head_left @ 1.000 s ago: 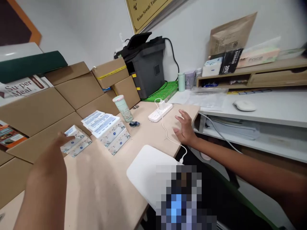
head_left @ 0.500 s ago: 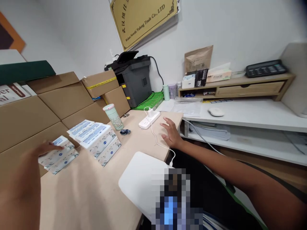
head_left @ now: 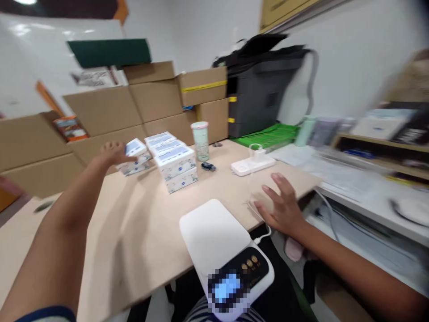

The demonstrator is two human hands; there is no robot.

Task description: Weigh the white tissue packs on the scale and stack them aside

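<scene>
On smooth pale desk [head_left: 221, 188], left side: stacked boxy floral tissue packs [head_left: 141, 160]; your left hand [head_left: 114, 153] curved over them, grip unclear. Your right hand [head_left: 284, 209] empty, fingers spread, near white power strip [head_left: 250, 166].

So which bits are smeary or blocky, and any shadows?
In the head view, the white box at far right is smeared; in the same view, soft shadows streak the table; also there, blocky squares cover the screen of the scale.

Your left hand [head_left: 115, 153] on smaller tissue-pack stack [head_left: 138, 164], grip unclear. Your right hand [head_left: 283, 205], fingers spread, near white power strip [head_left: 244, 167]. Digital scale [head_left: 211, 237] before you, display [head_left: 228, 288] lit; mint tumbler [head_left: 201, 142] by larger tissue-pack stack [head_left: 177, 165].
</scene>
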